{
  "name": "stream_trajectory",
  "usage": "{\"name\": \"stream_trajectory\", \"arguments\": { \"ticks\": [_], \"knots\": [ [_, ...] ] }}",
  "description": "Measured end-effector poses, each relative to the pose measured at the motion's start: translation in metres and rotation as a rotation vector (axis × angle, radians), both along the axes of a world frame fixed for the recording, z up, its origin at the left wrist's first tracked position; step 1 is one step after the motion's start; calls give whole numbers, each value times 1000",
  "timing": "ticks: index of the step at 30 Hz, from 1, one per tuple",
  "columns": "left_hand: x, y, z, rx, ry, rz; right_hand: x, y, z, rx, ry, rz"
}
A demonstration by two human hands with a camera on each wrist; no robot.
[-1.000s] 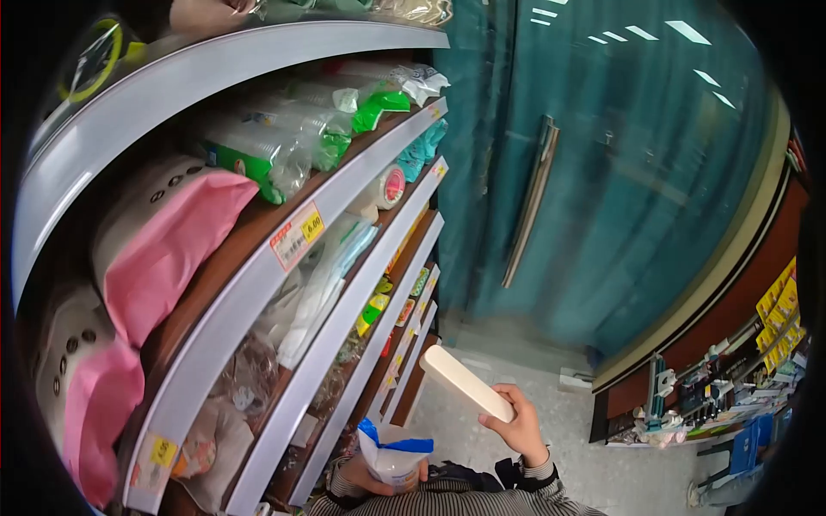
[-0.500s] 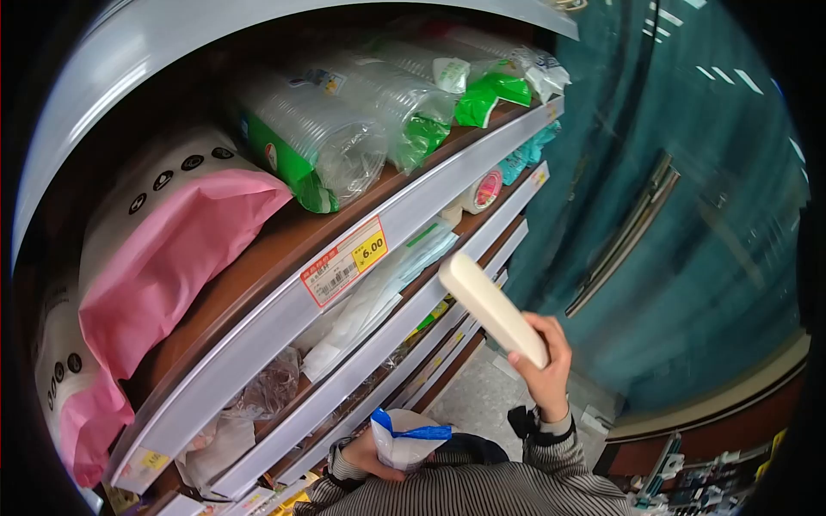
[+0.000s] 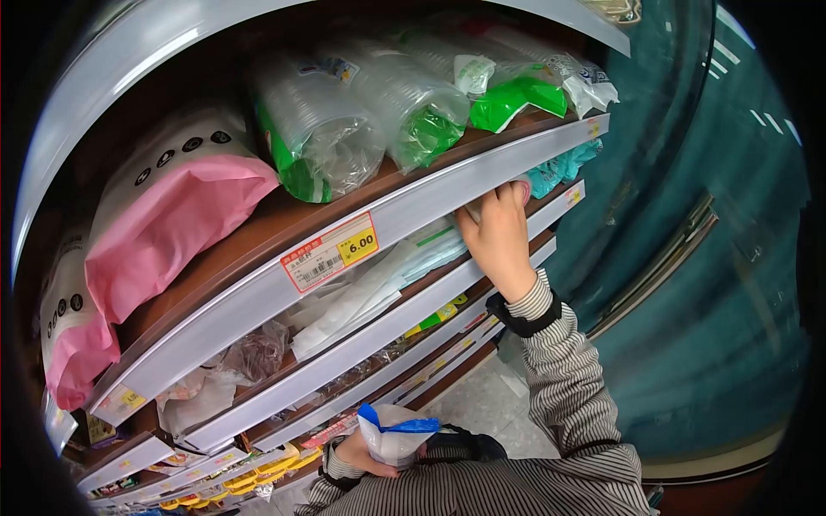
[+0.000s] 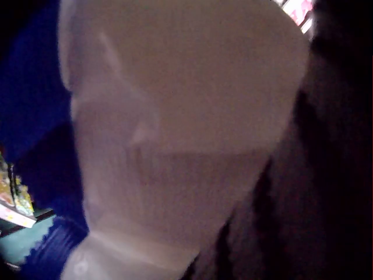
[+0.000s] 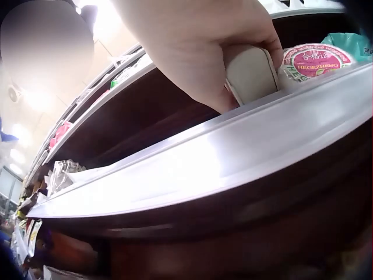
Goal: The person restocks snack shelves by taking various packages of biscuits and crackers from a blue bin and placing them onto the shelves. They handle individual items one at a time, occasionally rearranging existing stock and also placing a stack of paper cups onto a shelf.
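Observation:
My right hand reaches onto a shelf below the cups and grips a long cream case, whose rounded end shows between thumb and fingers in the right wrist view. That end sits right at the raised shelf lip. Beside it lies a wrapped roll with a pink round label, and past that a turquoise package. Low at my waist, my left hand holds a whitish plastic pouch with a blue top edge. The pouch nearly fills the dim left wrist view, and its far side is hidden.
Stacks of transparent plastic cups and pink-and-white packages fill the shelf above. A price tag is fixed to its edge. Flat white packages lie left of my right hand. A teal glass door stands at the right.
My right hand has carried the cream case up and forward from above the floor onto the shelf beside the roll. The view has moved closer to the shelves. My left hand still holds the pouch.

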State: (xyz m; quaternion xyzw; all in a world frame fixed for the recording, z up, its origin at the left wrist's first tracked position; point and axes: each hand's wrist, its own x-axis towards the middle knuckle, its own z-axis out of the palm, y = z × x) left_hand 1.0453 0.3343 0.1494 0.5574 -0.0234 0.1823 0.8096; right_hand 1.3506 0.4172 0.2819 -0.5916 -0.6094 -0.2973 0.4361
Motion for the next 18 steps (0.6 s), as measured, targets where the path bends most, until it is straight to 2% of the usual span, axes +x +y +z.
{"name": "stream_trajectory", "arguments": {
  "ticks": [4, 7, 12, 14, 16, 18],
  "knots": [
    [-2, -3, -5, -25, 34, 53, -8, -23, 3, -46, 45, -22],
    [-3, -6, -4, -52, 65, 85, -7, -38, -4, -105, 209, 23],
    [4, -7, -10, -119, 42, 56, -2, -21, -7, -35, 215, 69],
    [6, -7, -12, -114, 53, 31, -1, -15, -6, -32, 101, 4],
    [5, -9, -14, -108, 63, 56, -1, -10, -7, -21, 107, 5],
    [5, -12, -16, -205, 122, 108, -2, -7, -9, -18, 117, 14]
  ]
}}
